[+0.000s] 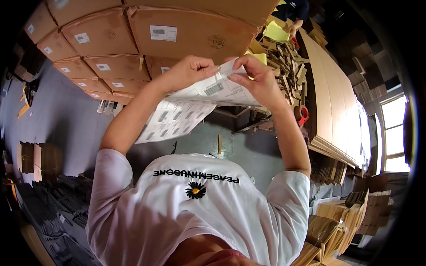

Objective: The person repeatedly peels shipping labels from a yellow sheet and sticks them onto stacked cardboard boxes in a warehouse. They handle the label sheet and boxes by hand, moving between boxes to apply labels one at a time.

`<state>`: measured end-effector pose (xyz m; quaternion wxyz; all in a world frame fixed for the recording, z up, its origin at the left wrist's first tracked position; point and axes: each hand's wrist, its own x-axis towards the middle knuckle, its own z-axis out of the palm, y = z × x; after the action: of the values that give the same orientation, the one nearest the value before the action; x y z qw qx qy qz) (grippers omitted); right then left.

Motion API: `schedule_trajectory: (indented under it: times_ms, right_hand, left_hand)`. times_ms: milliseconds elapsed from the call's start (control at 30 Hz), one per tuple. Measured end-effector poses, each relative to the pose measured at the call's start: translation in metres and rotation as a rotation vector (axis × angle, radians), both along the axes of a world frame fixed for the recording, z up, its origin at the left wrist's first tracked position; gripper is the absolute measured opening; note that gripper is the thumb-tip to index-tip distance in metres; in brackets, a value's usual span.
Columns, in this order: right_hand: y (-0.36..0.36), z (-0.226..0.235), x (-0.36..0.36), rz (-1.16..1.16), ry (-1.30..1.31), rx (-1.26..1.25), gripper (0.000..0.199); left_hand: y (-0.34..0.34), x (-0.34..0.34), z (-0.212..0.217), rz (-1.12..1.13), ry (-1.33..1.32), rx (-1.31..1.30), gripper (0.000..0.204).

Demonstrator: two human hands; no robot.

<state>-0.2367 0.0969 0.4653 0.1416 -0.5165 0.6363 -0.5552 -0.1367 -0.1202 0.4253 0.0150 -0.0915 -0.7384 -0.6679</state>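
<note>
Up in front of me are white sheets of barcode labels [177,116], held between both hands. My left hand [188,73] is closed in a pinch on the sheets' upper left edge. With thumb and fingers my right hand [259,82] pinches the upper right part, near a printed label. The lower part of the sheets hangs down at a slant below my left wrist. I cannot tell whether a label is being peeled off. Just beyond my hands stands a wall of taped brown cartons [195,40], with white labels on their sides.
At the right, a stack of flat cardboard sheets [333,97] lies beside a heap of cardboard strips [284,66]. A red tape dispenser [302,115] sits at its edge. Beyond, a co-worker's hand [294,30] is near yellow paper [277,33]. Dark folded pieces [57,217] lie lower left.
</note>
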Motion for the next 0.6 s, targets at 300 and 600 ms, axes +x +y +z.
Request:
schedule_trajectory:
  times_ms: [300,600]
  right_hand:
    - [-0.005,0.005,0.030,-0.046,0.033,0.214,0.025]
    - [-0.014,-0.011,0.026,0.073,0.194,0.092,0.018]
  left_hand:
    - [0.015,0.033,-0.015,-0.074,-0.009,0.346,0.019]
    - [0.037,0.054,-0.038,0.020,-0.205,0.829,0.015]
